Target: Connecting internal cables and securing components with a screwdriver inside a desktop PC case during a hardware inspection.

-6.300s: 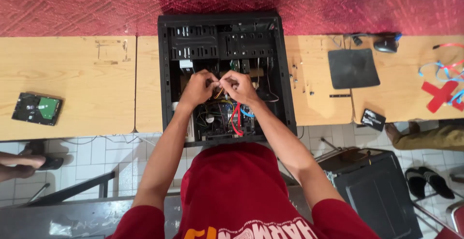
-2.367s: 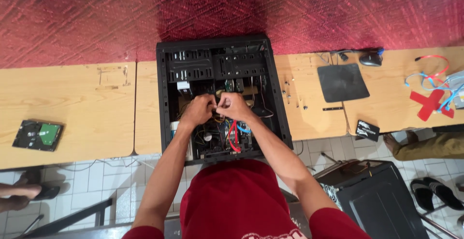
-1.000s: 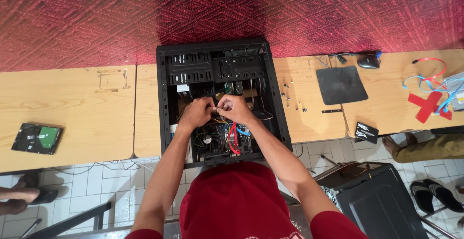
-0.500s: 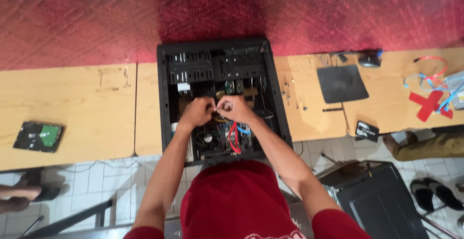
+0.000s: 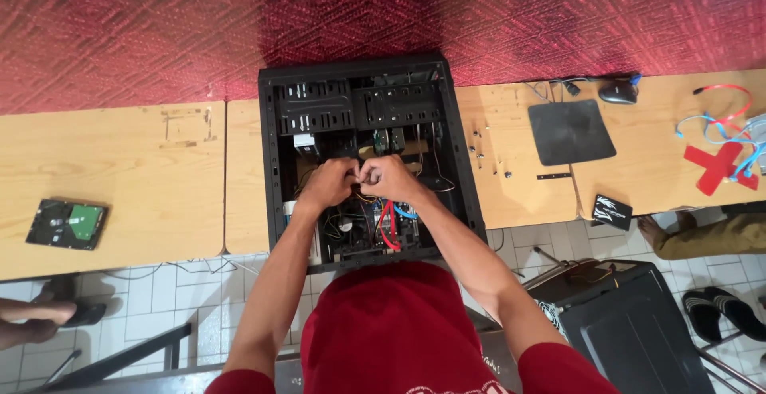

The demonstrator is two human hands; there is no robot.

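Left hand (image 5: 329, 183): curled, fingers pinched on thin wires (image 5: 369, 197) inside the open computer case (image 5: 275, 179).
Right hand (image 5: 388, 177): curled shut, fingertips pinching the same wires, knuckles touching the left hand.
Wires: mid-case, just above a red cable (image 5: 387, 226).
Hard drive (image 5: 66, 223): on the table, well left of the case.

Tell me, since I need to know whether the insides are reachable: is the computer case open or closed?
Open. The black computer case lies on its side with no panel on top; drive bays, board and cables show, and both hands work inside.
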